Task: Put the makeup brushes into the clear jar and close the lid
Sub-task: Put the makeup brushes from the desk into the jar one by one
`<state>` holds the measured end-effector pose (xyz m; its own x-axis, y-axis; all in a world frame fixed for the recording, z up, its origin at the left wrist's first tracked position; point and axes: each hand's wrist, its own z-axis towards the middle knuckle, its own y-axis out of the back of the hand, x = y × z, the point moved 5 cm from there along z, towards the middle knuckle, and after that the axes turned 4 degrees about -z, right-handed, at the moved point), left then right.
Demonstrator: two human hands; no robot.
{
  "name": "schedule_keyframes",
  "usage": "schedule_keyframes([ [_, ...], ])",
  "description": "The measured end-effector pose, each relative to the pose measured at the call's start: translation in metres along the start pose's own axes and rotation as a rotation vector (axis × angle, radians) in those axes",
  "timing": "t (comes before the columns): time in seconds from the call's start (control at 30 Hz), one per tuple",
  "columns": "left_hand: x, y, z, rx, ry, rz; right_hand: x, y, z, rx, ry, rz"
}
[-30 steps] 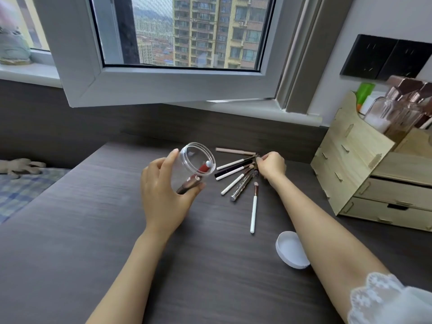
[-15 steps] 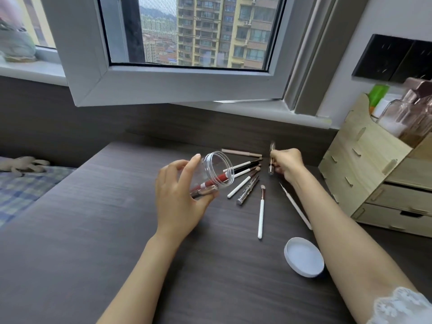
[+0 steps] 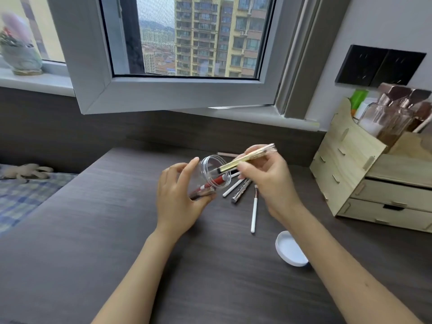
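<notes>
Clear plastic jar (image 3: 211, 176) is tipped sideways above the desk (image 3: 98, 230), gripped by the left hand (image 3: 180, 195), with 1 red brush (image 3: 214, 182) inside. Right hand (image 3: 264, 181) pinches a gold-handled brush (image 3: 243, 161), its dark tip at the jar's mouth. Best to slide it in along the jar's axis. White lid (image 3: 291, 249) lies near the right forearm.

Right hand (image 3: 268, 181) no longer down among brushes on desk: now raised beside jar mouth, fingers pinching gold-handled brush (image 3: 245, 159), dark tip at rim of clear jar (image 3: 210, 176). Half second ago same brush held upright farther back. Left hand (image 3: 180, 197) tilts jar more sideways, opening facing right hand. Thin white brush seen beside right forearm half second ago now hidden.
</notes>
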<state>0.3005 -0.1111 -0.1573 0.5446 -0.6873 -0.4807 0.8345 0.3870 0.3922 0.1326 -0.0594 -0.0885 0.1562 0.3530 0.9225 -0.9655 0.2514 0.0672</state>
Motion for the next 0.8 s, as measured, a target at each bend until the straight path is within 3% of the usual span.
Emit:
schedule_keyframes([
  [0.2,-0.002,0.003,-0.002,0.009,-0.008,-0.033,-0.009,-0.028,-0.009,0.104,0.115,-0.528],
  [0.27,-0.001,0.003,-0.002,-0.002,-0.009,-0.038,-0.009,-0.028,-0.008,0.152,0.122,-0.603],
  [0.57,-0.001,0.000,0.000,0.019,-0.026,-0.045,-0.009,-0.007,0.001,0.376,-0.134,-0.286],
  [0.7,0.001,0.000,0.002,0.008,-0.002,-0.034,-0.007,-0.003,0.012,0.438,-0.110,-0.228],
  [0.8,0.002,-0.002,0.004,0.021,-0.008,-0.025,-0.003,-0.009,0.019,0.476,-0.069,-0.315],
])
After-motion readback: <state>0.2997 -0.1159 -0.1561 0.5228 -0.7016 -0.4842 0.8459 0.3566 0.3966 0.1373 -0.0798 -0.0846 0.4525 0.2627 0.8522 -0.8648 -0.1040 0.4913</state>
